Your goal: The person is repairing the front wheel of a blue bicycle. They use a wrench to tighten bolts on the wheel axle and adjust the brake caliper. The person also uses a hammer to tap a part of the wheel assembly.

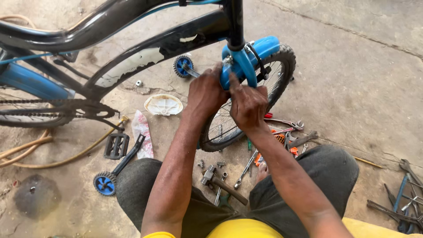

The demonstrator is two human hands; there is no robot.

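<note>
blue bicycle fork (240, 66) gripped by two hands above a concrete floor (352, 79).
the left hand (206, 94) is closed around the fork's left side; the right hand (248, 105) pinches its lower leg, thumb up. the front wheel (269, 83) sits just behind. a hammer (220, 180) and wrenches (286, 132) lie on the floor near the person's knees; a blue training wheel (105, 183) lies toward the near left edge.
</note>
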